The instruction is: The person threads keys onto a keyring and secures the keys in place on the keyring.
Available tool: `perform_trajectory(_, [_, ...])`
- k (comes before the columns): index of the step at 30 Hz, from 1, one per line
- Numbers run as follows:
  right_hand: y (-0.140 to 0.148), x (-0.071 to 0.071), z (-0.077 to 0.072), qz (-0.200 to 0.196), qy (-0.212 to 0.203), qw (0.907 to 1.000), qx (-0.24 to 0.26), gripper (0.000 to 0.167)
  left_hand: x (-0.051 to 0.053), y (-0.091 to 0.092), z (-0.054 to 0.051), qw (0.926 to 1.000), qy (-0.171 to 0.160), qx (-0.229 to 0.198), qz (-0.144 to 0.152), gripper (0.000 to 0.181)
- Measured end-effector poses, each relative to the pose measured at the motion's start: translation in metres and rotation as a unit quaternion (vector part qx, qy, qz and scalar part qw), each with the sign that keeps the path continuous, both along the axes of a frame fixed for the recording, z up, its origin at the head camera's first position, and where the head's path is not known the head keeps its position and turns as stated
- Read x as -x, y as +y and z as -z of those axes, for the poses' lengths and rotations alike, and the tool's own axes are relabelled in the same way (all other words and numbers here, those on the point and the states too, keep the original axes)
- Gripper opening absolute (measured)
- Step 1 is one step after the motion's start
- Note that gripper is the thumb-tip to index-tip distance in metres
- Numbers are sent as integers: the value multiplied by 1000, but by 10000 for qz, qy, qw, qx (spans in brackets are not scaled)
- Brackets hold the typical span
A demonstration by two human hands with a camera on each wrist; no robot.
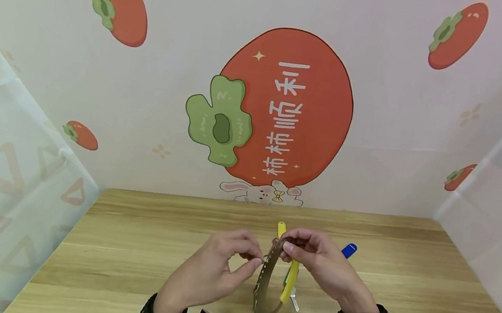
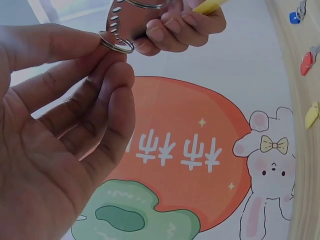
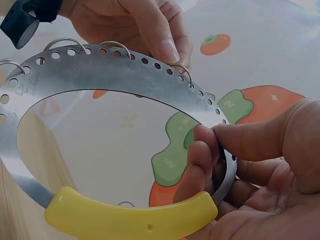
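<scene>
An oval metal key holder (image 3: 120,70) has a row of holes along its outer edge and a yellow grip (image 3: 130,215). Several thin split rings hang through the holes. With thumb and fingers, my right hand (image 1: 324,266) holds the metal band close to one end of the yellow grip. My left hand (image 1: 216,264) pinches a split ring (image 2: 117,44) at the perforated edge between thumb and fingertip. In the right wrist view this ring passes through a hole, partly hidden by the left thumb.
On the wooden table (image 1: 123,245), a blue key tag (image 1: 349,250) lies beyond my right hand. A key (image 1: 294,300) shows behind the yellow grip. The left wrist view has a red tag (image 2: 306,63) and a yellow tag (image 2: 312,115). A printed wall (image 1: 372,184) stands behind.
</scene>
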State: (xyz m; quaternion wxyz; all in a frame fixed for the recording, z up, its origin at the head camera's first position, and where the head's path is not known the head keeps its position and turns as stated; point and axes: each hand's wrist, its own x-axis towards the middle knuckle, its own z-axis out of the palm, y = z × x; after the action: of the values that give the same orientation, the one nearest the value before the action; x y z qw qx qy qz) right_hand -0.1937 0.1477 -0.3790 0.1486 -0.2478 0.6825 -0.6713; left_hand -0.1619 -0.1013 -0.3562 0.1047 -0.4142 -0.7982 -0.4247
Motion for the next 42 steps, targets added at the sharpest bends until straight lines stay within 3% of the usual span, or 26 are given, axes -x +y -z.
perform_trajectory(8, [0, 1, 1, -81, 40, 9999, 56, 25, 1, -1, 1, 9992, 165, 269, 237, 10])
perform_trajectory(15, [2, 1, 1, -60, 126, 9998, -137, 25, 3, 0, 4, 9980, 373, 452, 221, 13])
perform_trajectory(20, [3, 2, 1, -59, 248, 9994, -240, 24, 3, 1, 5, 9986, 194, 444, 208, 13])
perform_trajectory(26, [3, 0, -1, 42, 263, 9991, -331, 23, 1, 2, 4, 9984, 156, 523, -110, 13])
perform_trajectory(30, [1, -2, -3, 216, 521, 9973, -478, 21, 0, 3, 3, 9977, 77, 594, -309, 12])
perform_trajectory(36, [-1, -1, -2, 332, 1150, 9909, -608, 17, -1, 3, 3, 9973, 21, 631, -364, 12])
perform_trajectory(42, [-1, 0, 1, 452, 1153, 9897, -715, 16, -1, 4, 3, 9960, 76, 755, -466, 12])
